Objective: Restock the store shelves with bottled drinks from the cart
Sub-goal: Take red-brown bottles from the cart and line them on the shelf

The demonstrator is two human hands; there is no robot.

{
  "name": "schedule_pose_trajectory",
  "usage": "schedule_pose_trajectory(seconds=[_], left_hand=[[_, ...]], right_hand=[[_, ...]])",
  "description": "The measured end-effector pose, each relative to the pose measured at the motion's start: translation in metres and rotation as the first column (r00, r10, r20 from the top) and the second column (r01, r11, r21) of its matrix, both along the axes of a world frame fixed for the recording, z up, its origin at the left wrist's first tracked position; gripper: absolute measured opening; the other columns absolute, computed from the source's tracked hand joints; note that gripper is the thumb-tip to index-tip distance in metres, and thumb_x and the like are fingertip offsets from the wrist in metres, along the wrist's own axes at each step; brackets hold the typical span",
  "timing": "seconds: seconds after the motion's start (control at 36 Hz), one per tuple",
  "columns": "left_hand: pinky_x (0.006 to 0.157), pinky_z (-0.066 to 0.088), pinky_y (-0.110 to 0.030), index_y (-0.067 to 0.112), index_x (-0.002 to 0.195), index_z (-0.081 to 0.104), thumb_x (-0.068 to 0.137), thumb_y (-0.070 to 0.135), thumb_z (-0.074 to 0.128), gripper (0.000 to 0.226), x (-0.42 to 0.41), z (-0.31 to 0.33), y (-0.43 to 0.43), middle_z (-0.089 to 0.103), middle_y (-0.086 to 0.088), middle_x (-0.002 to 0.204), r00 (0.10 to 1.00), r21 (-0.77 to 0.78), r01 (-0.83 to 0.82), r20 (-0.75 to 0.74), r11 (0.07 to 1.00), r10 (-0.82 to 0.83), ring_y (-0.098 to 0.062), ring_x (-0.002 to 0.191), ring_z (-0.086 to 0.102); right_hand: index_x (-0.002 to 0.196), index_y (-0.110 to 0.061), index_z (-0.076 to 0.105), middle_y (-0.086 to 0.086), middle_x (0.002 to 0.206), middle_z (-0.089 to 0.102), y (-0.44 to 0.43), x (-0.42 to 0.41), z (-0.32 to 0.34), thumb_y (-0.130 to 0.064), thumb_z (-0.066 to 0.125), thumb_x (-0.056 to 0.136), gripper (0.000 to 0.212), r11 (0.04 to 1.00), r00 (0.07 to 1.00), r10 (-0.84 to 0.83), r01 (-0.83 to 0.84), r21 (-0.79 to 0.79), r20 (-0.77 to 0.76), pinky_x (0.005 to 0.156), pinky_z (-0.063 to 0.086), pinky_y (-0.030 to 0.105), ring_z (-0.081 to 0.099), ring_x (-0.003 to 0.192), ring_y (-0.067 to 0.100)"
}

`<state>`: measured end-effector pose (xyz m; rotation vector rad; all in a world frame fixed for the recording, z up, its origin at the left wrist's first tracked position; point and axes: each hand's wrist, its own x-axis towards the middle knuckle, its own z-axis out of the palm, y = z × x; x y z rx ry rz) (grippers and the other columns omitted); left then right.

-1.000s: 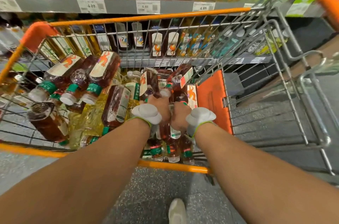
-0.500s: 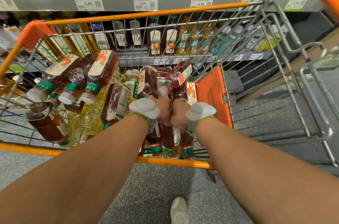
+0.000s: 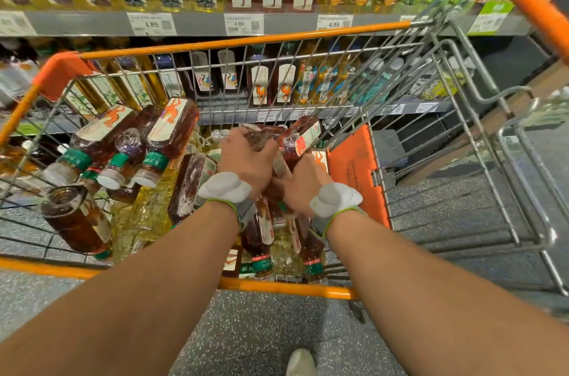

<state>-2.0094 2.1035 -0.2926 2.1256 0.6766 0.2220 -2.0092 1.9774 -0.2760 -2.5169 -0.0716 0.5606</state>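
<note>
So both arms are reaching down into the cart point(image 3: 246, 42) – the wire kind with an orange rim – which is parked right up against the shelves point(image 3: 200, 24). The left hand point(image 3: 246, 157) has its fingers curled over the end of a dark bottle point(image 3: 260, 137), clamped on it, and the bottle's bubbly base pokes out past the knuckles. The right hand point(image 3: 303, 181) sits just beside it, nearly touching, closed around the lower end of a labelled bottle point(image 3: 297, 138) that tilts up and away toward the far side of the cart; most of those fingers are tucked under the back of the hand, so I can't see exactly how they wrap. Both bottles are over the right part of the basket, next to the orange flap point(image 3: 354, 172). The rest of the stock is in the cart too – a pile of bottles point(image 3: 172, 129) lying every which way, reddish-brown ones with green neck bands and white caps on top of yellow ones point(image 3: 147, 206) underneath. Each wrist has a chunky white band point(image 3: 226, 188) on it. The shelves behind are packed with upright bottles, with price tags point(image 3: 151, 24) reading 4.89 and 4.99 along the edge. Speckled grey floor point(image 3: 261, 329) below, and the toe of a pale shoe point(image 3: 303, 361) at the bottom.
</note>
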Motion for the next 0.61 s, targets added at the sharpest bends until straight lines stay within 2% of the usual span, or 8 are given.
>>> schedule_pose_trajectory(seconds=[0.08, 0.17, 0.28, 0.36, 0.44, 0.47, 0.53, 0.61], left_hand=[[0.072, 0.031, -0.035, 0.015, 0.132, 0.051, 0.087, 0.048, 0.064, 0.057, 0.002, 0.003, 0.002, 0.050, -0.014, 0.122, 0.986, 0.038, -0.156, 0.067, 0.987, 0.153, -0.028, 0.079, 0.041], [0.073, 0.029, -0.036, 0.020, 0.137, 0.050, 0.090, 0.049, 0.060, 0.056, 0.001, 0.005, 0.004, 0.049, -0.017, 0.127, 0.975, 0.035, -0.219, 0.034, 0.975, 0.218, -0.027, 0.078, 0.037], [0.069, 0.030, -0.034, 0.030, 0.129, 0.054, 0.089, 0.054, 0.052, 0.047, -0.003, 0.006, 0.006, 0.045, -0.009, 0.110, 0.974, 0.044, -0.203, 0.107, 0.978, 0.197, -0.020, 0.062, 0.037], [0.063, 0.028, -0.031, 0.029, 0.120, 0.060, 0.081, 0.057, 0.038, 0.053, 0.001, 0.009, 0.011, 0.055, -0.009, 0.104, 0.928, -0.099, -0.317, 0.171, 0.943, 0.330, -0.020, 0.065, 0.045], [0.070, 0.030, -0.033, 0.020, 0.115, 0.066, 0.076, 0.061, 0.031, 0.066, 0.007, 0.014, 0.009, 0.059, -0.006, 0.091, 0.873, -0.281, -0.398, 0.175, 0.873, 0.455, -0.026, 0.079, 0.047], [0.070, 0.031, -0.033, 0.015, 0.112, 0.067, 0.077, 0.060, 0.032, 0.067, 0.007, 0.015, 0.007, 0.058, -0.007, 0.087, 0.866, -0.329, -0.408, 0.155, 0.852, 0.475, -0.026, 0.078, 0.047], [0.079, 0.044, -0.036, 0.006, 0.108, 0.067, 0.080, 0.053, 0.036, 0.063, 0.008, 0.019, 0.004, 0.064, -0.019, 0.095, 0.874, -0.459, -0.400, 0.070, 0.793, 0.481, -0.033, 0.083, 0.054], [0.087, 0.056, -0.053, 0.011, 0.089, 0.067, 0.088, 0.047, 0.041, 0.045, 0.006, 0.022, 0.004, 0.070, -0.021, 0.102, 0.926, -0.607, -0.335, -0.071, 0.721, 0.370, -0.041, 0.098, 0.066]], right_hand=[[0.064, -0.016, 0.043, 0.003, 0.061, 0.047, -0.002, -0.005, 0.001, -0.061, 0.055, 0.094, 0.055, 0.991, 0.996, 0.093, -0.092, -0.093, 0.007, 0.046, 0.034, 0.027, 0.052, 0.058, 0.028], [0.071, -0.011, 0.052, 0.011, 0.070, 0.059, 0.003, -0.004, 0.003, -0.064, 0.036, 0.099, 0.062, 0.995, 0.998, 0.063, -0.065, -0.079, -0.031, 0.064, 0.058, 0.042, 0.067, 0.069, 0.036], [0.083, -0.007, 0.061, 0.017, 0.088, 0.065, 0.010, -0.003, 0.002, -0.062, 0.020, 0.102, 0.071, 0.998, 1.000, -0.014, 0.013, -0.064, -0.019, 0.069, 0.048, 0.036, 0.062, 0.075, 0.034], [0.098, -0.006, 0.067, 0.022, 0.113, 0.064, 0.012, -0.004, 0.003, -0.065, 0.014, 0.101, 0.079, 0.999, 0.998, -0.054, 0.054, -0.010, -0.027, 0.078, 0.046, 0.038, 0.061, 0.088, 0.038], [0.081, -0.011, 0.062, 0.021, 0.105, 0.068, 0.014, -0.004, 0.009, -0.072, 0.010, 0.097, 0.081, 0.992, 0.992, -0.113, 0.116, 0.047, -0.050, 0.081, 0.045, 0.040, 0.057, 0.082, 0.034], [0.087, -0.010, 0.064, 0.022, 0.107, 0.067, 0.015, -0.004, 0.011, -0.073, 0.010, 0.096, 0.084, 0.987, 0.989, -0.138, 0.142, 0.076, -0.057, 0.080, 0.043, 0.039, 0.057, 0.083, 0.034], [0.123, -0.001, 0.061, 0.023, 0.119, 0.064, 0.017, -0.002, 0.013, -0.075, 0.011, 0.095, 0.093, 0.972, 0.981, -0.179, 0.188, 0.141, -0.073, 0.085, 0.041, 0.039, 0.059, 0.099, 0.038], [0.157, -0.007, 0.014, 0.017, 0.125, 0.063, 0.020, 0.000, 0.018, -0.071, 0.028, 0.096, 0.090, 0.895, 0.955, -0.294, 0.287, 0.341, -0.032, 0.091, 0.039, 0.035, 0.057, 0.116, 0.037]])
